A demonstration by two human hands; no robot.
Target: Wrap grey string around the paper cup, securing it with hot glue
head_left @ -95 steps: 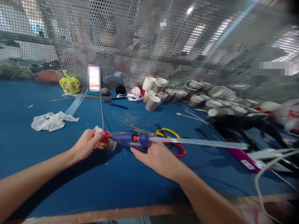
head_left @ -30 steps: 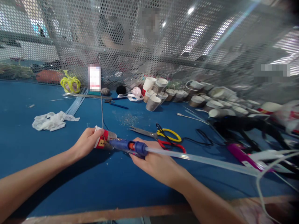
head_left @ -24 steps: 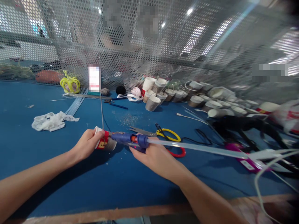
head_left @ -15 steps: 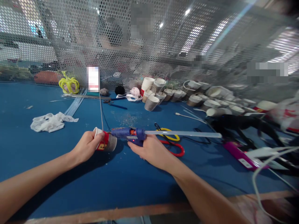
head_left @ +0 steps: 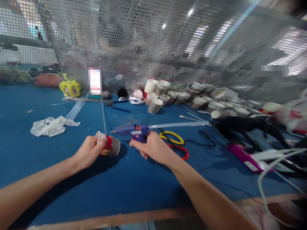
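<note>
My left hand [head_left: 89, 150] is closed around a red paper cup [head_left: 113, 146] that lies tilted on its side, its white rim toward the left. Grey yarn covers the cup's base end. From the cup a grey strand of yarn [head_left: 103, 111] runs taut up toward a grey yarn ball [head_left: 106, 94] at the back. My right hand [head_left: 153, 147] grips a blue glue gun [head_left: 134, 131], its red light lit and a long clear glue stick [head_left: 177, 124] sticking out behind. The gun's nozzle points left, just above the cup and apart from it.
Scissors with yellow and red handles [head_left: 172, 138] lie behind my right hand. Several yarn-wrapped cups [head_left: 155, 105] stand at the back. A crumpled white cloth [head_left: 49, 126] is at left, a phone [head_left: 95, 81] behind it. A purple power strip [head_left: 243, 158] and cables are at right.
The glue gun has lifted slightly off the cup, and its nozzle now shows. Its glue stick has tilted upward at the rear. My left hand and the cup have barely moved.
</note>
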